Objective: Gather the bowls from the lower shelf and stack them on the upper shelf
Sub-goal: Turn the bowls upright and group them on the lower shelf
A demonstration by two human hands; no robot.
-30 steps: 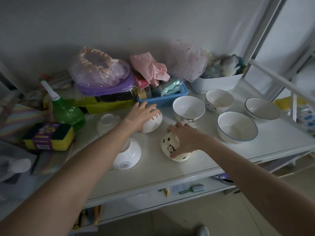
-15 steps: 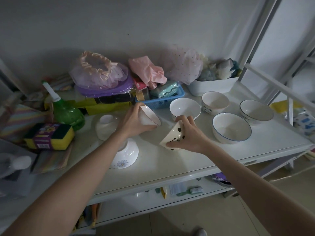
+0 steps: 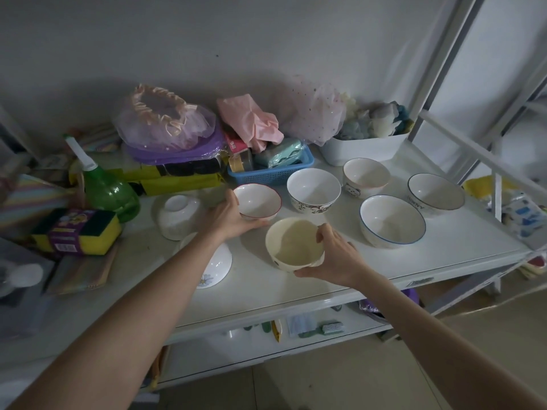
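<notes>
My left hand [image 3: 229, 218] grips a red-rimmed white bowl [image 3: 257, 201], upright, just above the white shelf top [image 3: 266, 288]. My right hand [image 3: 334, 257] holds a cream bowl with dark spots [image 3: 294, 244], mouth up, in front of it. Further right stand several upright bowls: a patterned one [image 3: 313, 189], a small bear-print one [image 3: 366, 175], a blue-rimmed one [image 3: 392, 220] and a dark-rimmed one [image 3: 435, 194]. Two bowls lie upside down at the left: a plain white one [image 3: 177, 216] and a flower-print one [image 3: 214, 269], partly under my left forearm.
Along the wall sit a green spray bottle [image 3: 108, 190], a sponge pack [image 3: 77, 230], a blue basket [image 3: 272, 170] and a white bin [image 3: 365, 147]. A white frame rail [image 3: 479, 161] crosses at the right. A lower shelf [image 3: 266, 341] holds small items.
Both hands lifted bowls that lay mouth-down and turned them mouth-up. The left bowl now sits upright in my grip; the right bowl has swung up and toward me.
</notes>
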